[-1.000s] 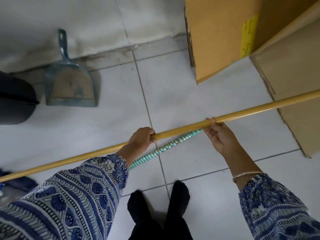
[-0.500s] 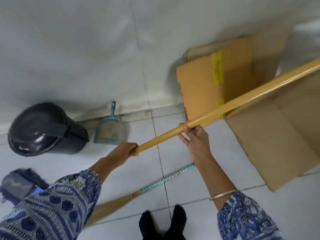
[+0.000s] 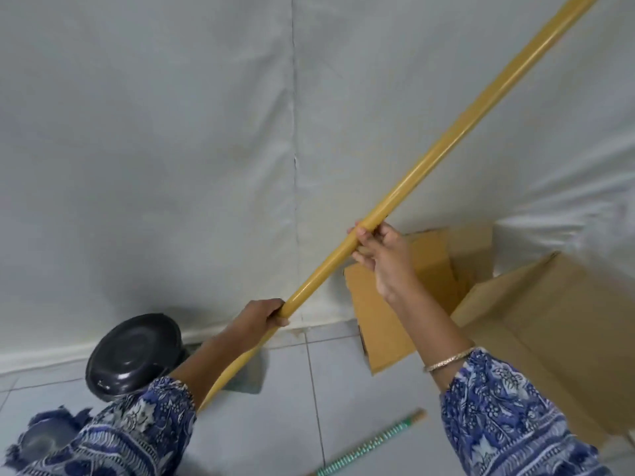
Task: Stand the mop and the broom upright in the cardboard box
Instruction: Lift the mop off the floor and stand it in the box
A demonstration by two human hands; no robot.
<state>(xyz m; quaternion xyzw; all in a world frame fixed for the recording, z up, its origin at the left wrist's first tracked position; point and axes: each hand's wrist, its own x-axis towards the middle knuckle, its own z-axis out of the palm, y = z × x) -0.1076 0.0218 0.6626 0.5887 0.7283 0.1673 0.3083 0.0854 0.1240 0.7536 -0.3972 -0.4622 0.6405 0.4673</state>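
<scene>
The mop's long yellow handle (image 3: 443, 142) slants steeply from lower left to the upper right corner. My left hand (image 3: 263, 314) grips it low down; my right hand (image 3: 379, 250) holds it higher, fingers curled round the shaft. The dark blue mop head (image 3: 41, 438) hangs at the lower left, partly behind my sleeve. An open cardboard box (image 3: 395, 324) stands against the wall at right, just behind my right hand. The broom's green-and-white wrapped handle (image 3: 371, 448) lies on the tiled floor at the bottom centre.
A black lidded bin (image 3: 132, 352) stands by the wall at left. A teal dustpan (image 3: 251, 376) leans behind my left forearm, mostly hidden. One large box flap (image 3: 549, 338) spreads toward the right edge. White sheeting covers the wall.
Both hands have raised the mop from nearly level to a steep slant, its top end swinging up and right. The mop head has lifted off the floor. The broom stays on the tiles.
</scene>
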